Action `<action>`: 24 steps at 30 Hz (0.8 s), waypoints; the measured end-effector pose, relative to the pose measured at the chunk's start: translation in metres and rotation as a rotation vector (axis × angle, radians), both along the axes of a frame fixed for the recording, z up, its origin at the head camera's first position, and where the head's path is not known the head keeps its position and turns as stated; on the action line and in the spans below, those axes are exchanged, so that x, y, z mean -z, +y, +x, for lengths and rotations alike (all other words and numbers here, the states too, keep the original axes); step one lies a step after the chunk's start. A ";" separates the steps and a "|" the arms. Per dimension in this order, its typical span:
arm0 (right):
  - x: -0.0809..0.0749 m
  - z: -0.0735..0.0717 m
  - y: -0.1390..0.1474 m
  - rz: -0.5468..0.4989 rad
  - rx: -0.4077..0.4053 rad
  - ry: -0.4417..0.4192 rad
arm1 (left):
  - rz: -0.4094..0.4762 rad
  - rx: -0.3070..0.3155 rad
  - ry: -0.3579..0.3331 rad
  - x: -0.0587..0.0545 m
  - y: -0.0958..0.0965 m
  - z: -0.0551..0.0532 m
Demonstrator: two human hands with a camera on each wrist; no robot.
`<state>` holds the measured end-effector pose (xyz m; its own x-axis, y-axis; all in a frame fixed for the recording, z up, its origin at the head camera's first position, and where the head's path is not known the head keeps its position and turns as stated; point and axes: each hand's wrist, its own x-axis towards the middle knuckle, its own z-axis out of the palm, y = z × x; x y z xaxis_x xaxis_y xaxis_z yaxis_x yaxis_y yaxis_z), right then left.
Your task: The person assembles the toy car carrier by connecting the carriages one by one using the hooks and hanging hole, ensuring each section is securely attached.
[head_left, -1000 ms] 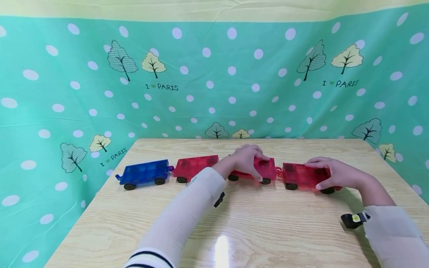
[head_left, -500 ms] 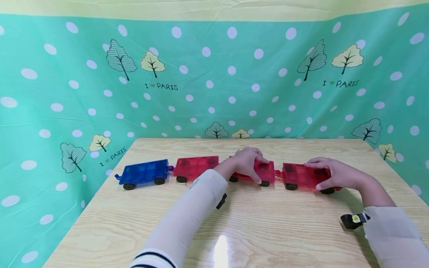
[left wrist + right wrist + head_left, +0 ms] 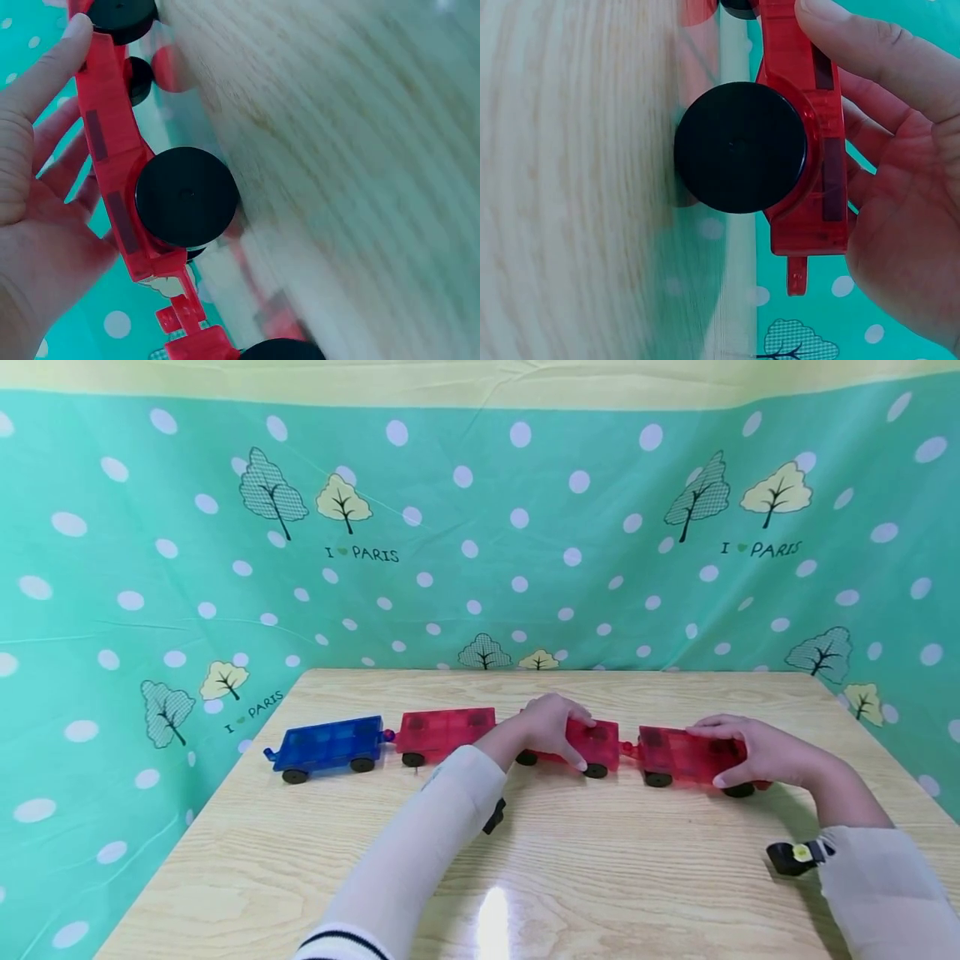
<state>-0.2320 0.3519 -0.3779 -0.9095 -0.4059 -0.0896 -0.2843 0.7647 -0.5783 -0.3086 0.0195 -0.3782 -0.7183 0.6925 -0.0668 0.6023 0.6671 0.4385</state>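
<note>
My left hand (image 3: 551,725) grips a red see-through toy train car (image 3: 600,745) across its top, thumb on the near side and fingers over the far side. My right hand (image 3: 772,750) holds the rightmost red train car (image 3: 678,756) the same way. Between these two cars, a small red coupling (image 3: 628,749) joins their ends. In the left wrist view, black wheels (image 3: 187,196) stand low over the wood. A short hook (image 3: 796,276) sticks out from the rightmost car's free end in the right wrist view.
Left of my left hand stands another red train car (image 3: 442,731), coupled to a blue train car (image 3: 330,745) at the row's left end. My left sleeve (image 3: 420,835) hides part of the row. All stand on a wooden table (image 3: 637,877) before a green dotted cloth (image 3: 517,552).
The end of the car in my left hand has come down at the coupling with the rightmost car. Since then, the whole row and both hands have shifted slightly right.
</note>
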 end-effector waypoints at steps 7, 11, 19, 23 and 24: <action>0.001 0.002 0.003 -0.005 0.009 0.002 | 0.074 -0.024 -0.061 0.003 -0.006 0.003; 0.001 0.002 0.004 -0.002 0.013 0.011 | 0.140 -0.048 -0.103 0.002 -0.013 0.005; 0.001 0.003 0.005 0.001 0.022 0.008 | 0.246 -0.081 -0.151 0.003 -0.032 0.012; 0.001 0.005 0.006 -0.002 0.022 0.048 | 0.293 -0.084 -0.117 0.005 -0.042 0.014; 0.002 0.006 0.006 -0.005 0.025 0.065 | 0.306 -0.084 -0.105 0.006 -0.044 0.014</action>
<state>-0.2263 0.3575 -0.3794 -0.9233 -0.3831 -0.0280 -0.3021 0.7694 -0.5628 -0.2943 -0.0245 -0.3844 -0.7739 0.6307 0.0581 0.4915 0.5403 0.6830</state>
